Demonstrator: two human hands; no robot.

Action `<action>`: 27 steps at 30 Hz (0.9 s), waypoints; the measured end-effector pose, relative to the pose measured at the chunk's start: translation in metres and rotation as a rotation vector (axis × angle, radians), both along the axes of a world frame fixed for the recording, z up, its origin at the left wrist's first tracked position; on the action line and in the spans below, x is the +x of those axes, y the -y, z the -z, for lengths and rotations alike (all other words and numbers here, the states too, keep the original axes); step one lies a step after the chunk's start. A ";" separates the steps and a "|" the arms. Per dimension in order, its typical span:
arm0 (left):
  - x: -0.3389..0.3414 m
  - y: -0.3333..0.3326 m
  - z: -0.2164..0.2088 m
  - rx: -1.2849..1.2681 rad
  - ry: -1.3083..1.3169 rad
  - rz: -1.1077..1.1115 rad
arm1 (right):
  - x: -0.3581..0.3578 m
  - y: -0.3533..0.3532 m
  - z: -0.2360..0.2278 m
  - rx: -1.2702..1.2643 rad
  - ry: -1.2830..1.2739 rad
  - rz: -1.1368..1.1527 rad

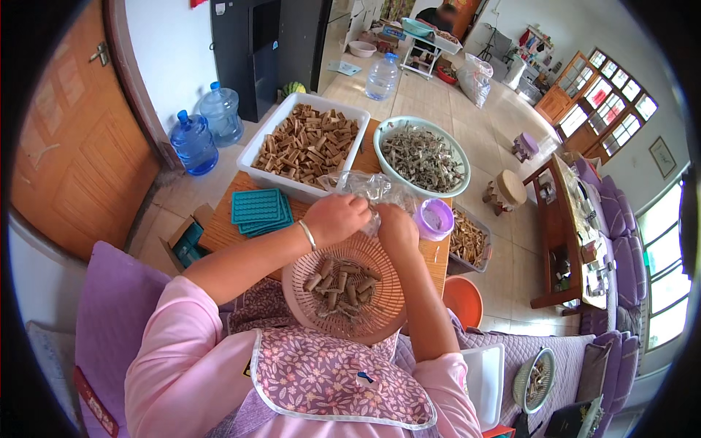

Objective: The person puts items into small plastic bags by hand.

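Left hand (337,217) and right hand (398,230), side by side, their fingers bent and pinching a crumpled clear plastic bag (376,188), which lies between them and spreads just beyond the grip. Below the grip, a pink slatted basket (389,298) holds short brown rolls (343,285). Just right of the grip stands a small purple tub (436,219); left of it, a stack of teal ribbed trays (255,206). Beyond the grip, to the left, a white bin (266,177) of brown pieces; to the right, a pale green bowl (379,142) of grey pieces. Farther left, 2 blue water bottles (194,150); farthest beyond, 1 seated person (437,17).
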State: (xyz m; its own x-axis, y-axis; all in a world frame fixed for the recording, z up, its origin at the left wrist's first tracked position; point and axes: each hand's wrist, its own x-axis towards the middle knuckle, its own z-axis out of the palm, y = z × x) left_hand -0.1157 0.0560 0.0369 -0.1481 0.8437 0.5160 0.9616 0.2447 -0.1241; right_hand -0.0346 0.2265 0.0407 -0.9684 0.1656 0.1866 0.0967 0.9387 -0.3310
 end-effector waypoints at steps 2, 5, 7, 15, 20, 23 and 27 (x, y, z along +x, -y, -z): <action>0.007 0.014 -0.006 0.013 0.045 -0.096 | -0.024 0.000 -0.012 0.042 0.183 0.002; 0.022 0.024 0.005 -0.019 0.004 -0.055 | -0.051 -0.007 -0.016 0.003 -0.046 0.151; 0.036 0.032 0.017 -0.026 0.079 -0.071 | -0.049 -0.009 -0.031 -0.040 -0.099 0.196; 0.089 0.069 0.012 0.304 0.651 -0.091 | 0.080 -0.039 -0.099 -1.013 -0.522 0.271; 0.109 0.061 0.022 0.481 2.146 0.164 | 0.137 -0.214 0.017 -1.122 -0.532 0.232; 0.113 0.051 0.037 0.696 2.519 0.344 | 0.161 -0.196 0.074 0.286 -0.108 0.504; 0.117 0.044 0.047 0.894 2.600 0.305 | 0.135 -0.061 0.038 -0.353 -0.441 0.448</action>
State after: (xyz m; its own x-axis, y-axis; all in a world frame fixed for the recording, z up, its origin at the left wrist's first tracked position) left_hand 0.0018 0.0120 -0.0102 -0.5660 0.7887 -0.2399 -0.7830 -0.4234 0.4556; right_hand 0.1007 0.2877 0.0027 -0.6399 0.6522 0.4064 0.2348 0.6695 -0.7047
